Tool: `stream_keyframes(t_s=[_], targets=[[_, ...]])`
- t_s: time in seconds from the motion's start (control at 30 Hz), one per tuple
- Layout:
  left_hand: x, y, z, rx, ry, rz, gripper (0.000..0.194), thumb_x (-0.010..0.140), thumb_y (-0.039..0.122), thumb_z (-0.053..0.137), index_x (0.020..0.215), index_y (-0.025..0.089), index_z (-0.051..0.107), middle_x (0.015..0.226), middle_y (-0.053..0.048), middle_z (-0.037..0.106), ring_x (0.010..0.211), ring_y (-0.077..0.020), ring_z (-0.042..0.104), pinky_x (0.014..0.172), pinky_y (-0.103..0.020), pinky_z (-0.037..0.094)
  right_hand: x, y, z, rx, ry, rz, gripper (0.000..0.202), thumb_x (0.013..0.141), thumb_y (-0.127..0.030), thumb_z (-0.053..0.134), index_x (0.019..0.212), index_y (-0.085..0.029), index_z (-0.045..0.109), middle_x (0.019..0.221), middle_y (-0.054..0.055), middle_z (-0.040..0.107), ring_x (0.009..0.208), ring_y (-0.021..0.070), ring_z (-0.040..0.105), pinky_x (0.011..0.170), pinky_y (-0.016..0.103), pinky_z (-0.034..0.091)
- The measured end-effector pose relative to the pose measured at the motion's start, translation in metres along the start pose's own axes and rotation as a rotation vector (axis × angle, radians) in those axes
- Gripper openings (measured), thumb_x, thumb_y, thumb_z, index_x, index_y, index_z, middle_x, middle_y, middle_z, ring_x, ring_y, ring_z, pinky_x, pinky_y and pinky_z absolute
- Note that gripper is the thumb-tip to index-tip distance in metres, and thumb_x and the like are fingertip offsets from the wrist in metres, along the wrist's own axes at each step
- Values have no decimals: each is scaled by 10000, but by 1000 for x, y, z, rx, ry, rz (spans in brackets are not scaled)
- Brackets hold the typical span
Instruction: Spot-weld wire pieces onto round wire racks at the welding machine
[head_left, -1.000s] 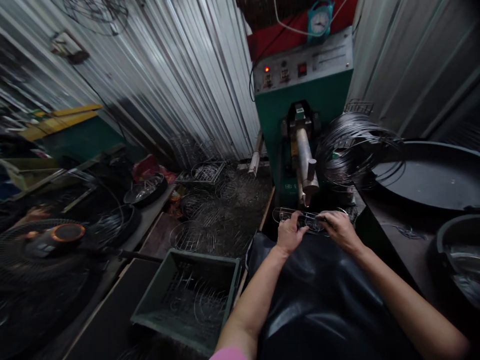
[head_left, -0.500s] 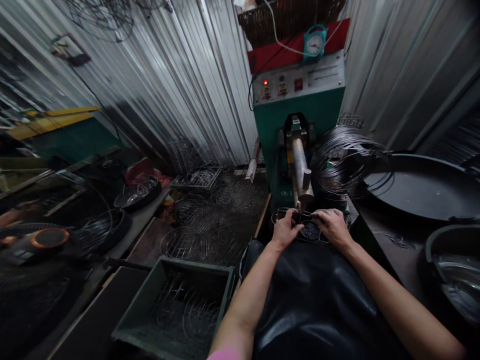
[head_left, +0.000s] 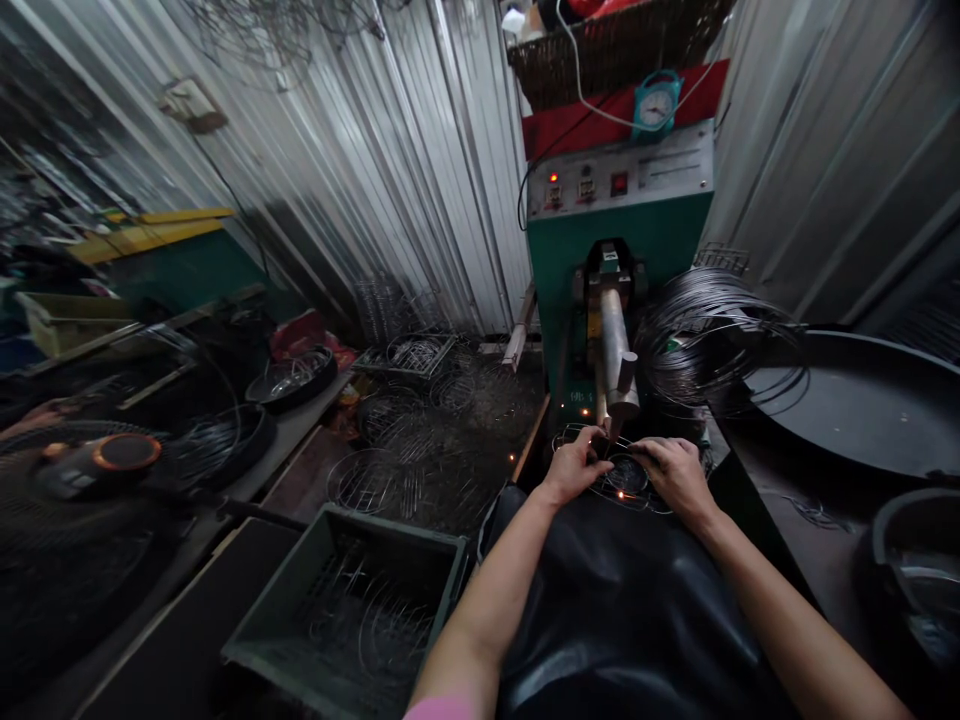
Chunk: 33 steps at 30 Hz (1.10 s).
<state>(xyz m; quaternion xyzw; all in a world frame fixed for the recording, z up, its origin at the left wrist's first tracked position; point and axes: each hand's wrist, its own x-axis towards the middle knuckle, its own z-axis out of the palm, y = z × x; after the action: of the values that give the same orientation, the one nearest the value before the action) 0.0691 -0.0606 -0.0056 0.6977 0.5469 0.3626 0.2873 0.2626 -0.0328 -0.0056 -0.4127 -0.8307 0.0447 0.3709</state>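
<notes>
My left hand [head_left: 574, 468] pinches the left side of a round wire frame [head_left: 628, 472], thumb and fingers together at the machine's tip. On the other side my right hand [head_left: 675, 478] grips the frame's right side between thumb and fingers. The frame's rim and a smaller coil-like ring show between and below my hands; the rest is partly hidden by them. Just above stands the metal electrode arm [head_left: 616, 355] of a green spot welder [head_left: 547, 250], its tip down at the wire. Small orange sparks [head_left: 621, 495] glow around the frame. A black apron [head_left: 630, 610] covers my lap.
Left of my legs stands a green crate [head_left: 300, 640] with wire pieces. Loose wire grids [head_left: 405, 470] lie beyond it. A wire coil [head_left: 712, 330] and a large black pan [head_left: 862, 410] are right. A fan [head_left: 97, 470] and another person's hand [head_left: 37, 415] are far left.
Orange sparks have appeared around the frame and the welder's tip. The view has shifted slightly left, so things sit farther right. Both hands keep their grip at the tip.
</notes>
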Motion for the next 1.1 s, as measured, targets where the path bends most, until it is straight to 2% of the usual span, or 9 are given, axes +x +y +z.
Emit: stream_keyframes(t_s=[0.33,0.47,0.63,0.73,0.87,0.93,1.0,1.03,1.1], targets=[[15,-8,-23,-98,-233,93,507,709,342,653,1164,217,467,717,47,562,685,-111,533,700,-211,399,-2,-10,-2,63,-41,68,291,867,-377,428,828,-209,663,834,58,689,730,203,614,750,356,394],[-3,-3,-31,-33,-236,119,511,714,339,649,1178,220,469,708,61,539,660,-96,507,684,-196,389,-18,-27,-8,66,-42,76,277,861,-387,432,833,-205,638,824,55,687,729,203,618,741,348,418],[-38,10,-44,48,-232,137,506,752,341,616,1221,228,464,754,43,576,696,-105,541,722,-204,411,-44,-61,-11,-61,-46,188,308,847,-391,464,1049,-189,581,815,68,687,728,225,631,696,332,439],[-50,26,-54,130,-143,164,502,772,353,596,1246,245,469,826,14,614,796,-134,574,856,-271,406,-46,-74,-11,-169,-151,315,289,853,-347,454,1030,-188,619,766,83,685,681,234,630,631,309,426],[-75,28,-53,187,210,190,577,783,407,573,1315,270,397,1221,-64,534,1145,-208,473,1040,-401,269,-45,-69,-13,-57,-248,559,260,841,-292,426,864,-190,664,773,74,688,718,221,627,598,269,412],[-100,12,-41,128,430,63,595,807,401,533,1343,215,351,1319,-116,446,1222,-217,410,1035,-380,293,-51,-61,-16,87,-266,649,263,819,-279,427,726,-178,651,768,70,687,753,212,622,621,254,417],[-128,-13,-26,81,593,-195,630,809,389,521,1346,124,328,1327,-182,414,1237,-234,398,1026,-362,309,-64,-52,-18,220,-284,741,274,796,-283,434,633,-172,624,713,68,678,723,207,617,624,253,422],[-141,-26,-17,77,622,-343,664,788,397,543,1335,83,335,1334,-213,395,1250,-256,384,1030,-367,300,-72,-49,-18,276,-288,783,272,784,-283,440,608,-171,615,685,68,672,697,204,614,623,256,424],[-163,-45,-2,36,458,-563,675,756,419,572,1282,34,395,1280,-247,445,1220,-289,418,1007,-376,324,-90,-43,-16,378,-280,855,259,763,-284,452,593,-169,609,660,67,667,660,200,608,625,263,431]])
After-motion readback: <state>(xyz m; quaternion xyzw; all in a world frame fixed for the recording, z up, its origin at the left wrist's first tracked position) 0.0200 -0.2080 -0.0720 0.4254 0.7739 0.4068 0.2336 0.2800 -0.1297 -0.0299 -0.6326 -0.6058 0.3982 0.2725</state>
